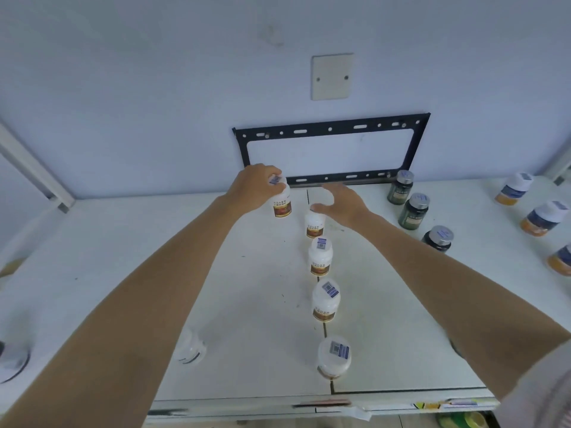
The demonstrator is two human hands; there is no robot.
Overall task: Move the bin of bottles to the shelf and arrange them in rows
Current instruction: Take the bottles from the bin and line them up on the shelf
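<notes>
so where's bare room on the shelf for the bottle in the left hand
Bare shelf lies left of the white bottle row, beside the left hand and its bottle. Another strip runs between that row and the dark bottles. The right end is crowded with orange bottles.

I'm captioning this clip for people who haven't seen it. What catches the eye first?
Two bare arms reach across a white shelf: the left hand grips a white bottle near the wall, the right hand hovers open beside it. A row of white bottles runs down the middle, with dark bottles to the right.
</notes>
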